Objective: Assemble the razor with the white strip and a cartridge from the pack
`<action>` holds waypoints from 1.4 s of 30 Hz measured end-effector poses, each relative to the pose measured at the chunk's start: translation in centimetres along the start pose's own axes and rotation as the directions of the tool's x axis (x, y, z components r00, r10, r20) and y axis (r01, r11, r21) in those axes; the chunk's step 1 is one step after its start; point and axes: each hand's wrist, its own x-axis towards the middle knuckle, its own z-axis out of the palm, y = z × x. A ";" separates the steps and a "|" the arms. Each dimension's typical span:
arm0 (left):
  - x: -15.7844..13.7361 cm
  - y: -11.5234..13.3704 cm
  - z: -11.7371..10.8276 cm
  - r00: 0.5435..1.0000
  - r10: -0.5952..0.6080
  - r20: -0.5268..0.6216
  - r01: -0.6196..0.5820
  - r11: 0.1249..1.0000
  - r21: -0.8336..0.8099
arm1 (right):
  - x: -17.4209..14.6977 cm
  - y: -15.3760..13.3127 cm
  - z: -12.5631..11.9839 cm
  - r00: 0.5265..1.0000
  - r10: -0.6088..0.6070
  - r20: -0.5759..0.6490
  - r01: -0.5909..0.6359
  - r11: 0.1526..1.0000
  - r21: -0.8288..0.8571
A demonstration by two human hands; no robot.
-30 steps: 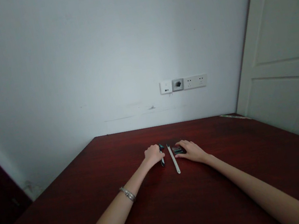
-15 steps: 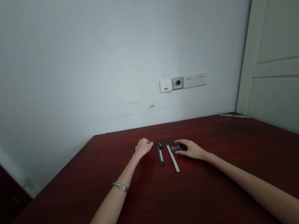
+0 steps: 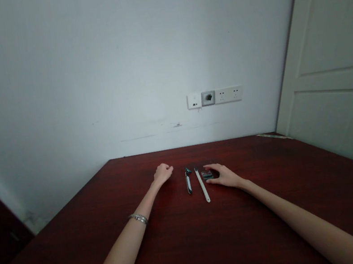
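The right hand (image 3: 221, 176) spreads around a small clear case (image 3: 207, 175); careless nudging could skid it. Left hand (image 3: 162, 174) curls, grip unclear.

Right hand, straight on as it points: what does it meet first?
The right hand would likely first meet the case, between its thumb and fingers; whether they touch is unclear. Past that lies the stick.

Reddish-brown table (image 3: 197, 246) against pale wall (image 3: 80, 53); socket row (image 3: 217, 96) on wall; panelled door (image 3: 334, 40) at right.
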 end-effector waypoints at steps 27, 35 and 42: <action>-0.4 -3.0 2.7 0.960 0.277 0.035 -0.274 0.911 0.308 | -1.6 5.6 -3.5 0.955 0.225 -0.195 -0.295 0.797 -0.527; -0.4 -3.0 2.8 0.957 0.290 0.021 -0.280 0.898 0.338 | -1.6 5.5 -3.4 0.941 0.291 -0.175 -0.340 0.802 -0.491; -0.7 -2.9 2.6 0.955 0.297 0.020 -0.286 0.899 0.331 | -1.6 5.3 -3.4 0.941 0.298 -0.163 -0.339 0.805 -0.487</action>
